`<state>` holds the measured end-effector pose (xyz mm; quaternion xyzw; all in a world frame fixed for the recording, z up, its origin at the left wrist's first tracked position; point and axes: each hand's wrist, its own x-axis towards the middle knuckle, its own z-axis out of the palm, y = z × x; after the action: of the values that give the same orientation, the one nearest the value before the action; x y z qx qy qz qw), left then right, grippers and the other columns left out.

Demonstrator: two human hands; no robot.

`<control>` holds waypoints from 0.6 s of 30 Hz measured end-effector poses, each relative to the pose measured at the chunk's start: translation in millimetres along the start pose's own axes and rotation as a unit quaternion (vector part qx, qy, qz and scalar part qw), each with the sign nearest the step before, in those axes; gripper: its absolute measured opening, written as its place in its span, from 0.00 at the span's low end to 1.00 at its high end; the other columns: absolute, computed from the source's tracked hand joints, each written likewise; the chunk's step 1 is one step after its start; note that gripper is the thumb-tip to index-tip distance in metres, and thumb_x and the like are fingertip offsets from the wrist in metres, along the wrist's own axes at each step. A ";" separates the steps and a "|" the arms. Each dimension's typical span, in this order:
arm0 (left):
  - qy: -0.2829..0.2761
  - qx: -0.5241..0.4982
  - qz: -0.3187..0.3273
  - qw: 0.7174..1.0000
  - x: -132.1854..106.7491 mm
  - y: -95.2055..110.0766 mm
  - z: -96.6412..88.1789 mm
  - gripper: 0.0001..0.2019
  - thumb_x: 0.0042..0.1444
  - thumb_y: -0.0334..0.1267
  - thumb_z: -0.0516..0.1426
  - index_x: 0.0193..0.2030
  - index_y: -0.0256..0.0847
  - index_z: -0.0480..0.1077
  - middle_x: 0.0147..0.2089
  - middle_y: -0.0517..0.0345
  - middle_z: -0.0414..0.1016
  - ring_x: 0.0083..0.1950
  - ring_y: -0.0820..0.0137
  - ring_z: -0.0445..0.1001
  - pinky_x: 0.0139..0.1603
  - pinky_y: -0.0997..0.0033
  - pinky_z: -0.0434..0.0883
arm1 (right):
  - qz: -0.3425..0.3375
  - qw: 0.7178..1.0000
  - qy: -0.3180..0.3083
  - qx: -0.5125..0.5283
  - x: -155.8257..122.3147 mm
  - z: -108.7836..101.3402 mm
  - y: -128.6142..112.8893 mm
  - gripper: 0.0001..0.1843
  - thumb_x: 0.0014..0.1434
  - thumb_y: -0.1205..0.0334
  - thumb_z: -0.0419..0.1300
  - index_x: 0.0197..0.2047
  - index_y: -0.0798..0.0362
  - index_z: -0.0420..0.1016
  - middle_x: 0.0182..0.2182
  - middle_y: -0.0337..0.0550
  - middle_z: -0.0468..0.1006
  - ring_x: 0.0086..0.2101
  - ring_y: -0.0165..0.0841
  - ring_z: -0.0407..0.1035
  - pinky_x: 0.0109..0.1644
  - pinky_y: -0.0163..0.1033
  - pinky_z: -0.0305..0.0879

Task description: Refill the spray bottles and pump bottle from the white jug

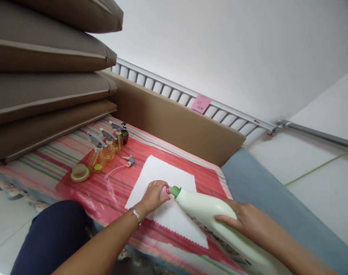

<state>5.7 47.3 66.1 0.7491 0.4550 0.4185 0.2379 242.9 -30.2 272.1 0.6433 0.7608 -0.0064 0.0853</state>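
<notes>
My left hand is wrapped round a small pink see-through bottle, its neck turned to the right. My right hand grips a large pale green jug, which is tilted down toward the left. The jug's green spout meets the mouth of the pink bottle. Whether liquid is flowing cannot be made out. Beneath both lies a white cloth with zigzag edges. A loose spray head with a thin tube rests to the left of the cloth.
Several spray bottles stand at the left on a red plastic sheet, near a round yellowish lid. Stacked brown cushions rise at the far left. A brown board and a white radiator with a pink note line the wall.
</notes>
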 end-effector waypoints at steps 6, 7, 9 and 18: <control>0.001 0.000 -0.003 1.000 -0.1 -1.8 0.0 0.19 0.46 0.41 0.63 0.46 0.45 0.66 0.48 0.56 0.73 0.51 0.60 0.69 0.54 0.57 0.62 | -0.002 1.000 -0.021 0.003 2.8 -0.2 0.5 0.21 0.56 0.43 0.52 0.36 0.50 0.74 0.30 0.47 0.80 0.31 0.42 0.73 0.32 0.38 0.60; 0.001 0.001 -0.003 1.000 -0.1 -1.9 0.0 0.19 0.46 0.41 0.63 0.46 0.45 0.66 0.48 0.56 0.73 0.51 0.60 0.69 0.54 0.57 0.62 | -0.001 1.000 -0.018 0.001 3.2 -0.6 0.4 0.21 0.56 0.43 0.52 0.36 0.51 0.75 0.30 0.47 0.80 0.31 0.41 0.73 0.32 0.38 0.60; 0.001 0.001 -0.002 1.000 -0.1 -1.9 0.0 0.20 0.46 0.41 0.63 0.46 0.45 0.66 0.48 0.56 0.73 0.51 0.60 0.69 0.54 0.58 0.62 | 0.001 1.000 -0.020 -0.003 3.9 -1.8 -0.1 0.21 0.55 0.43 0.52 0.36 0.51 0.75 0.30 0.48 0.80 0.30 0.41 0.73 0.31 0.38 0.60; -0.001 0.005 -0.002 1.000 -0.1 -1.5 1.8 0.20 0.46 0.41 0.63 0.46 0.45 0.66 0.49 0.55 0.73 0.51 0.60 0.68 0.54 0.57 0.62 | -0.003 0.998 -0.055 0.005 7.0 -5.2 2.4 0.26 0.55 0.38 0.49 0.41 0.50 0.73 0.35 0.49 0.80 0.35 0.45 0.73 0.36 0.41 0.62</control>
<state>6.4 47.9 64.0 0.7501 0.4581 0.4150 0.2353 243.5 -22.3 276.4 0.6398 0.7571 -0.0460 0.1241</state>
